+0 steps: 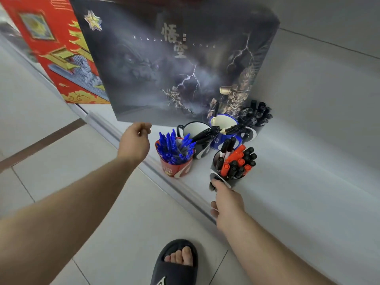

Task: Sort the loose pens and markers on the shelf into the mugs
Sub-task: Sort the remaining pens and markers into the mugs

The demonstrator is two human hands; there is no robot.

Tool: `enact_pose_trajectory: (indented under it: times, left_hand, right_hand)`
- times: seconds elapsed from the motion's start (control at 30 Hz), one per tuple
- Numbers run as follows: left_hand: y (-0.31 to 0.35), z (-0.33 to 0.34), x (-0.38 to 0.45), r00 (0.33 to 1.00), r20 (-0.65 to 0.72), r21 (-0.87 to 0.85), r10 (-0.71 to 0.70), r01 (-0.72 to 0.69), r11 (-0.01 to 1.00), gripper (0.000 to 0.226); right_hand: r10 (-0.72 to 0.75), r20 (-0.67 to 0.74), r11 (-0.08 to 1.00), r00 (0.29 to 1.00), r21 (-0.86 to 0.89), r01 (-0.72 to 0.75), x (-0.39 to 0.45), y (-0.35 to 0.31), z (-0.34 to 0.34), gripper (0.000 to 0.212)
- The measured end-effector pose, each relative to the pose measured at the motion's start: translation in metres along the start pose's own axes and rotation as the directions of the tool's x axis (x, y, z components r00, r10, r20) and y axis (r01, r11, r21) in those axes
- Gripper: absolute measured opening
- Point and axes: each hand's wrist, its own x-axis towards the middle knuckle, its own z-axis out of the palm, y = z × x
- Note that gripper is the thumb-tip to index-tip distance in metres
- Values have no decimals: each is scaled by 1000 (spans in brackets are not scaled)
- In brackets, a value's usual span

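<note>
Five mugs stand grouped on the white shelf [298, 182]. A red mug [176, 170] is packed with blue pens [174, 149]. Behind it a black mug [200, 151] holds black pens, and a blue mug [218, 140] holds a few markers. At the back right, another black mug [256, 130] is full of black pens. The nearest black mug [232, 179] holds red and black markers [236, 159]. My right hand [228, 204] pinches this mug's handle at the shelf's front edge. My left hand [135, 140] hovers left of the red mug, fingers loosely curled, holding nothing.
A large dark printed box [174, 58] stands upright just behind the mugs, with a red box [57, 50] to its left. The shelf's metal front rail [115, 136] runs diagonally. Below is a tiled floor [82, 171] and my foot in a black slipper [176, 262].
</note>
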Motion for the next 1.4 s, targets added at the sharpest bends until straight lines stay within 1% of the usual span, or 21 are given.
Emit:
enact_pose_trajectory:
  times: [0.03, 0.1, 0.17, 0.2, 0.27, 0.37, 0.43, 0.5, 0.57, 0.6, 0.63, 0.67, 0.7, 0.8, 0.87, 0.9, 0.93, 1.0, 1.13, 1.3, 1.4]
  left_hand:
    - [-2, 1, 13, 994, 111, 94, 11, -21, 995, 41]
    - [-3, 5, 32, 944, 331, 257, -6, -84, 963, 49]
    - [4, 7, 38, 860, 501, 384, -95, -123, 915, 44]
    - [8, 7, 39, 818, 558, 437, -141, -145, 888, 39]
    - [11, 5, 38, 757, 622, 510, -197, -201, 837, 33]
    - [9, 2, 38, 708, 675, 534, -210, -271, 801, 29]
    - [8, 0, 34, 670, 707, 520, -225, -277, 808, 27]
    - [10, -2, 25, 619, 743, 491, -254, -246, 836, 22]
    - [11, -6, 16, 560, 788, 438, -257, -215, 873, 14]
    - [11, -8, 10, 538, 805, 428, -251, -234, 873, 13]
    - [10, -8, 6, 536, 811, 419, -232, -258, 870, 25]
    - [10, -6, 1, 555, 803, 413, -219, -252, 875, 34]
    - [9, -2, -5, 587, 782, 396, -208, -211, 894, 35]
    - [8, 19, -32, 684, 710, 306, -165, -89, 948, 27]
    - [8, 35, -55, 749, 645, 192, -153, 35, 981, 28]
    - [10, 43, -67, 764, 626, 120, -155, 103, 987, 28]
    - [12, 52, -76, 774, 614, 49, -154, 157, 986, 27]
    - [20, 68, -88, 788, 597, -23, -153, 207, 978, 25]
    - [40, 95, -103, 781, 612, -66, -128, 211, 975, 26]
    - [44, 111, -111, 769, 626, -110, -131, 253, 961, 39]
    - [43, 116, -113, 773, 616, -135, -150, 291, 947, 38]
  right_hand:
    - [37, 29, 998, 999, 51, -38, 1, -2, 5, 26]
    - [54, 72, 988, 996, 143, -64, 9, -5, 11, 22]
    - [17, 76, 987, 997, 156, -28, 19, -4, 12, 20]
    - [-23, 62, 989, 998, 148, 14, 23, -3, 10, 21]
    - [-126, -1, 988, 992, 85, 125, 30, 1, -1, 23]
    - [-253, -49, 967, 966, 17, 254, 27, 6, -36, 28]
    - [-301, -44, 954, 953, -35, 299, 20, 8, -63, 30]
    - [-338, -39, 939, 940, -80, 334, 15, 10, -85, 28]
    - [-360, -38, 932, 932, -71, 357, 14, 11, -102, 26]
    - [-368, -34, 929, 929, -60, 366, 14, 11, -109, 26]
    - [-377, -31, 925, 926, -55, 375, 13, 10, -116, 26]
    - [-385, -30, 922, 922, -55, 383, 12, 9, -123, 26]
    - [-393, -29, 919, 919, -53, 391, 11, 9, -129, 26]
    - [-411, -23, 912, 912, -24, 410, 10, 6, -147, 25]
    - [-426, -17, 905, 905, -1, 426, 11, 0, -154, 24]
    - [-434, -21, 901, 901, 12, 434, 13, -5, -157, 23]
    - [-439, -30, 898, 898, 26, 440, 17, -11, -158, 23]
    - [-452, -48, 891, 891, 34, 453, 28, -24, -157, 24]
    - [-460, -84, 887, 884, 4, 462, 65, -56, -148, 25]
    - [-409, -130, 911, 903, 0, 413, 108, -92, -127, 21]
    - [-400, -147, 917, 905, -70, 393, 127, -105, -121, 20]
